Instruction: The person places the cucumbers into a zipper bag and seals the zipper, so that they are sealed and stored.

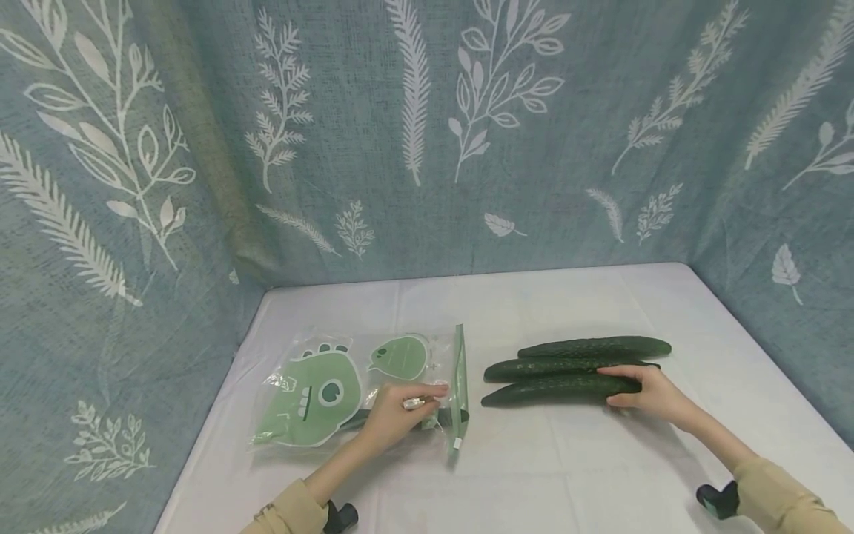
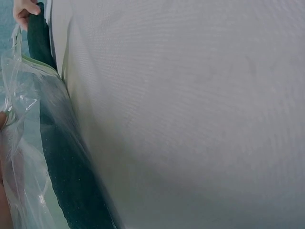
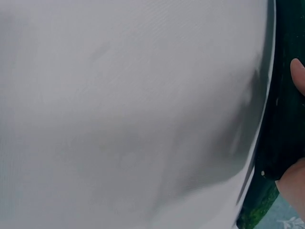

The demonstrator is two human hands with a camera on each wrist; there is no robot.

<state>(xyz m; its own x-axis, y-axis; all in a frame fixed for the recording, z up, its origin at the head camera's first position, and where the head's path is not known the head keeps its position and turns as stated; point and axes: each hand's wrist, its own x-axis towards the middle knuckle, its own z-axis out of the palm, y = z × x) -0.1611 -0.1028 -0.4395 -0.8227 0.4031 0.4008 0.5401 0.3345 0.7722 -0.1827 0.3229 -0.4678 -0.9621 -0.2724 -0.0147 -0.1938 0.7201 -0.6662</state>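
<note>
A clear zip bag (image 1: 460, 371) with green cartoon prints lies on the left of the table, its green-edged mouth facing right. One cucumber (image 2: 71, 176) is inside it along the near side, its tip showing at the mouth. My left hand (image 1: 394, 419) is over the bag near that mouth and pinches the clear plastic. Three more cucumbers lie side by side to the right: a far one (image 1: 594, 347), a middle one (image 1: 534, 368) and a near one (image 1: 547, 389). Around the right end of the near cucumber, my right hand (image 1: 650, 397) grips with thumb and fingers.
A white cloth (image 1: 520, 475) covers the table. Blue-green curtains (image 1: 373, 148) with white leaf prints hang behind it and at both sides. Dark wrist devices (image 1: 719, 500) sit by the beige sleeves (image 1: 777, 493).
</note>
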